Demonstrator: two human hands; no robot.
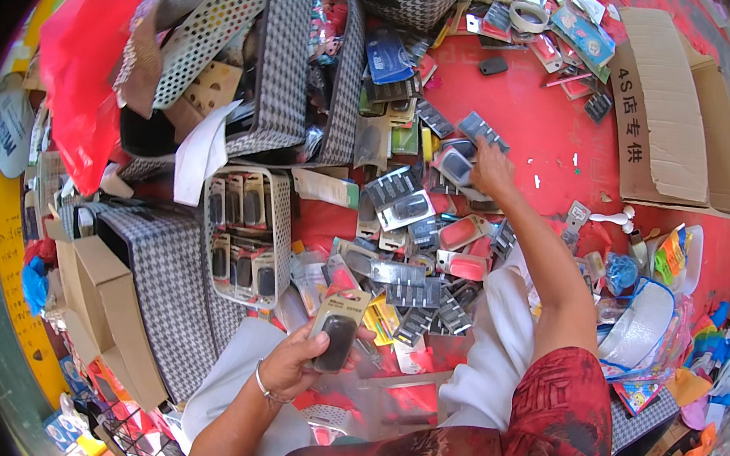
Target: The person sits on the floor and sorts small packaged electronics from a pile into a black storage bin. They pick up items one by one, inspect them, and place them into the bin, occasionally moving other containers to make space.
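Note:
My left hand [296, 360] is closed round a carded blister pack [338, 333] with a black oval item under its clear plastic. It holds the pack upright, low over my lap. My right hand [491, 168] stretches forward, its fingers gripping the edge of another blister pack [453, 164] with a dark item inside. Beneath that hand a heap of similar packs spreads over the red sheet; among them lie a pack with a red item [462, 232] and black-slotted strips [398, 273]. To the left, a white perforated basket [280, 218] holds several upright packs with black items.
Houndstooth storage boxes [287, 57] full of goods stand at the far left. An open cardboard box [667, 109] is at the far right, another [97, 288] at the near left. Bagged toys and a clear pouch [642, 323] lie right of my knee. A red plastic bag [86, 70] hangs left.

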